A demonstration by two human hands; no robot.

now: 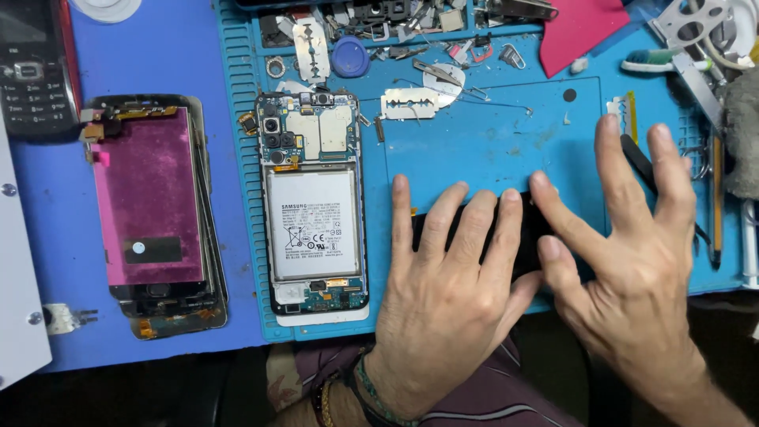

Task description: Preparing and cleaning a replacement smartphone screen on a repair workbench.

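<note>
My left hand [443,292] lies flat with fingers spread on a black flat panel [523,229] on the blue work mat [482,142]. My right hand [632,245] rests on the panel's right part, its index finger and thumb pressing the dark surface, the other fingers spread over the mat. The panel is mostly hidden under both hands. To the left lies an opened phone [315,202] with its white battery and circuit boards exposed.
A stack of display panels [150,205] with a magenta back lies at the left. An old keypad phone [32,71] sits top left. Razor blades [409,103], a blue cap [350,57], small parts, tweezers [644,166], a pencil [716,198] and a toothbrush [656,59] lie about the mat.
</note>
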